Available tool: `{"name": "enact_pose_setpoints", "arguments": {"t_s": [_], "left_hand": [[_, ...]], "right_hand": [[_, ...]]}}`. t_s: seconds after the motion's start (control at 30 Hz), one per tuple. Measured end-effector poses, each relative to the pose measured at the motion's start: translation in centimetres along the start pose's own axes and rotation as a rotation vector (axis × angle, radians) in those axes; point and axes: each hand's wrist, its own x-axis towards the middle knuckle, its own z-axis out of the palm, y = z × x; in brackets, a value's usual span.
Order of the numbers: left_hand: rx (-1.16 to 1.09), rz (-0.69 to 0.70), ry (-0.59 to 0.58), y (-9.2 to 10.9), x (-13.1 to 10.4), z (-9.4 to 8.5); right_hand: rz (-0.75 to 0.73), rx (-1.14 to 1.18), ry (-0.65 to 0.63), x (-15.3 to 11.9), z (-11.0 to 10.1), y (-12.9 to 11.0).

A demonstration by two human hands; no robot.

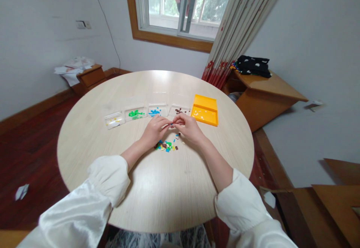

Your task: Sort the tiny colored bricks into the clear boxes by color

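Note:
My left hand (pixel 154 130) and my right hand (pixel 188 127) meet over the middle of the round table. Both are closed in a pinch, fingertips together on a small toy brick (pixel 171 124) that looks bluish and is mostly covered by the fingers. Just below them lies a loose pile of mixed toy bricks (pixel 168 146) in green, blue, brown, yellow and white. A few stray bricks (pixel 177 137) lie between the pile and my right hand.
Behind my hands stand open clear boxes holding white and yellow bricks (pixel 113 120), green bricks (pixel 136 114), blue bricks (pixel 154 111) and brown bricks (pixel 180 111). An open yellow case (pixel 205 101) with white pieces is at their right. The pale table (pixel 157 195) has a rounded edge.

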Motion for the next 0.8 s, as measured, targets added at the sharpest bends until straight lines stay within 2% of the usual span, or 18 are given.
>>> {"name": "enact_pose_setpoints", "arguments": {"t_s": [0.13, 0.2, 0.33, 0.4, 0.57, 0.8], "left_hand": [[-0.010, -0.019, -0.005, 0.0, 0.1, 0.0], [0.002, -0.054, 0.027, -0.3, 0.1, -0.2], [0.061, -0.184, 0.146, -2.0, 0.3, -0.9], [0.094, -0.255, 0.182, -3.1, 0.3, -1.2], [0.123, -0.386, 0.227, -4.8, 0.5, -1.3], [0.132, -0.430, 0.236, -5.1, 0.5, -1.0]], "right_hand": [[-0.003, -0.033, -0.019, 0.0, -0.1, -0.4], [-0.006, -0.140, -0.034, 0.0, -0.6, -0.6], [0.049, -0.466, -0.171, -0.2, -2.0, -1.1], [0.067, -0.554, -0.243, -0.3, -2.6, -1.2], [0.077, -0.641, -0.348, -0.4, -2.8, -1.1], [0.107, -0.668, -0.378, -0.4, -2.4, -1.1]]}}
